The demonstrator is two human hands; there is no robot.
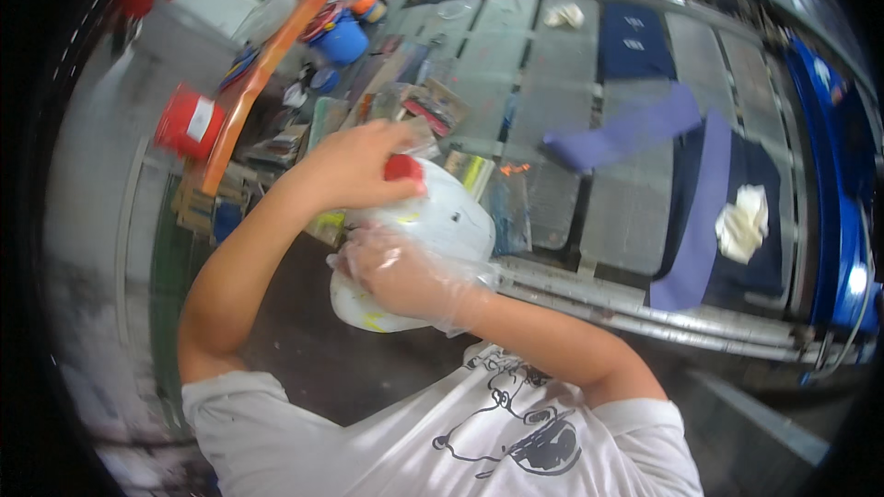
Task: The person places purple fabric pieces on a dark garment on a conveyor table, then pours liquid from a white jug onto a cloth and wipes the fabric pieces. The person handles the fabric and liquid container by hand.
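Note:
A white plastic jug with yellow smears lies tilted in front of me, a red cap at its upper end. On that cap rest the fingers and thumb of my left hand, which is bare. My right hand, in a clear plastic glove, is closed around the jug's handle side; the exact grip is blurred and partly hidden by the glove. Clear film also shows beside the left fingertips.
Right of the jug stands a long table of grey panels bearing dark blue cloth, purple strips and crumpled pale cloth. An orange beam, a red bucket and a blue bucket are at the left.

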